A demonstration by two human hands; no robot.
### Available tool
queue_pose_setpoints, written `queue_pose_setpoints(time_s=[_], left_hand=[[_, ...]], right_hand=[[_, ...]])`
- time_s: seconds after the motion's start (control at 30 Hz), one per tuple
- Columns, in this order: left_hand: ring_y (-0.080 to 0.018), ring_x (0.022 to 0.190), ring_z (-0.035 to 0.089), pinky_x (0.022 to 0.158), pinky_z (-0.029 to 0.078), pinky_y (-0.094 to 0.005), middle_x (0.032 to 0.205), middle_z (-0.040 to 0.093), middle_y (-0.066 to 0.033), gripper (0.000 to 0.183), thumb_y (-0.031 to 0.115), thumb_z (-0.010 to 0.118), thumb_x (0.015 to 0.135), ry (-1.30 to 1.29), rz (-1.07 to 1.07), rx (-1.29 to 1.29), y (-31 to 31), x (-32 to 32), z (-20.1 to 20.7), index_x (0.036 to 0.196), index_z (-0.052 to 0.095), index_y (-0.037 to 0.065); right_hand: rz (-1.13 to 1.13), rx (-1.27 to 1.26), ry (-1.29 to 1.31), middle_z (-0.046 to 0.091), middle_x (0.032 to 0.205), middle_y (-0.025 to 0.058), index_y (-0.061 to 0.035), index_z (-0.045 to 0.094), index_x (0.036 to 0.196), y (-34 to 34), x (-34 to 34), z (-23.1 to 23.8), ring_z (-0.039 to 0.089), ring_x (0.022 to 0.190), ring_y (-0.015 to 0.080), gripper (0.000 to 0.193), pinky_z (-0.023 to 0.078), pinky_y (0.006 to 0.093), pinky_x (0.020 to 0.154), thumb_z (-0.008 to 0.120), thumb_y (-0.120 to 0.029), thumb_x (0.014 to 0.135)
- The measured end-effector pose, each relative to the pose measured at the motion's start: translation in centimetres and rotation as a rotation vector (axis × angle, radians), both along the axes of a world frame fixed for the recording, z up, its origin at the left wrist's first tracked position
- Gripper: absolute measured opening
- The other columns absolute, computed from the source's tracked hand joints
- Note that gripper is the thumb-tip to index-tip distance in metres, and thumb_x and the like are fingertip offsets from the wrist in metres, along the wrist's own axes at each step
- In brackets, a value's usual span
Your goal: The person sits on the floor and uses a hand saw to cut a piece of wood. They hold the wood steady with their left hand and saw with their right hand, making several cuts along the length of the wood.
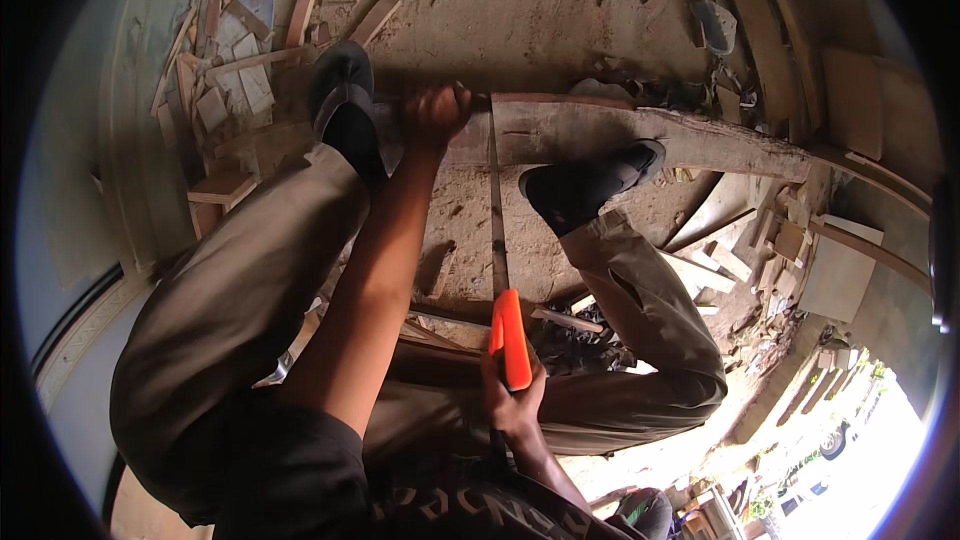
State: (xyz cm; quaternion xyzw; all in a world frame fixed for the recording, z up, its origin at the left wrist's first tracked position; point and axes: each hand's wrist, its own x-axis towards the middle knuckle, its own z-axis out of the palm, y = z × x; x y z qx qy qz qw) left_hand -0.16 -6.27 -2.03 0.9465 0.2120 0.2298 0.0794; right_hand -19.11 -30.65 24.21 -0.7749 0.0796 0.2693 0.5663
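Observation:
My right hand (pixel 515 400) is wrapped round the orange handle of a handsaw (pixel 513 335). Its narrow dark blade (pixel 496 210) runs away from me and meets a long wooden beam (pixel 570 130) lying crosswise. To the left of the blade, my left hand (pixel 437 115) is closed on the beam, its fingers bunched at the far edge. My right shoe (pixel 610 175) rests against the near side of the beam, to the right of the blade. The left shoe (pixel 342 85) is beside my left hand, near the beam's left part.
Wood offcuts (pixel 245 65) lie heaped at the far left, with a small block (pixel 222 187) nearer. More scraps (pixel 780 240) and a pale panel (pixel 840 270) are on the right. Long boards (pixel 765 40) stand at the far right. Sandy ground (pixel 500 10) stretches beyond the beam.

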Motion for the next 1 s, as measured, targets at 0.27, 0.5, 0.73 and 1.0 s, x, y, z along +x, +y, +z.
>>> queue_pose_setpoints(time_s=[0.27, 0.5, 0.73, 1.0], left_hand=[[-0.0247, 0.046, 0.056, 0.048, 0.048, -0.0388, 0.048, 0.051, -0.0063, 0.041, 0.033, 0.052, 0.092, -0.180, 0.017, 0.032, 0.4, 0.2, -1.6, 0.055, 0.057, 0.017], [-0.0332, 0.057, 0.063, 0.061, 0.051, -0.0465, 0.062, 0.063, -0.0153, 0.043, 0.036, 0.045, 0.092, 0.148, 0.029, -0.106, 0.1, -1.0, -0.1, 0.063, 0.066, 0.011], [-0.0348, 0.089, 0.064, 0.081, 0.048, -0.0514, 0.093, 0.067, -0.0184, 0.031, 0.031, 0.049, 0.092, 0.320, -0.450, -0.095, 4.6, -1.6, 2.7, 0.088, 0.069, 0.008], [-0.0359, 0.096, 0.063, 0.082, 0.049, -0.0455, 0.095, 0.067, -0.0212, 0.042, 0.043, 0.057, 0.088, 0.864, -0.475, -0.102, 9.8, 8.1, 18.6, 0.094, 0.068, 0.004]], right_hand=[[0.015, -0.042, 0.045, 0.053, 0.056, 0.0068, 0.0005, 0.056, 0.067, 2.6, 2.9, 0.2, 0.048, 0.054, 0.0089, 0.018, 0.042, 0.0294, 0.052, 0.062, -0.010, 0.080], [0.025, -0.183, 0.154, 0.048, 0.050, 0.0077, 0.0036, 0.050, 0.062, 4.5, 8.5, -2.5, 0.045, 0.050, 0.0100, 0.029, 0.038, 0.0340, 0.048, 0.061, -0.016, 0.081], [0.140, -0.100, -0.092, 0.053, 0.053, 0.0126, 0.0049, 0.056, 0.067, 6.8, 10.1, -1.4, 0.049, 0.052, 0.0129, 0.034, 0.041, 0.0358, 0.052, 0.065, -0.024, 0.082], [0.182, 0.011, -0.189, 0.054, 0.055, 0.0160, 0.0054, 0.057, 0.068, 7.5, 11.1, -3.0, 0.050, 0.054, 0.0161, 0.035, 0.042, 0.0384, 0.054, 0.061, -0.025, 0.083]])
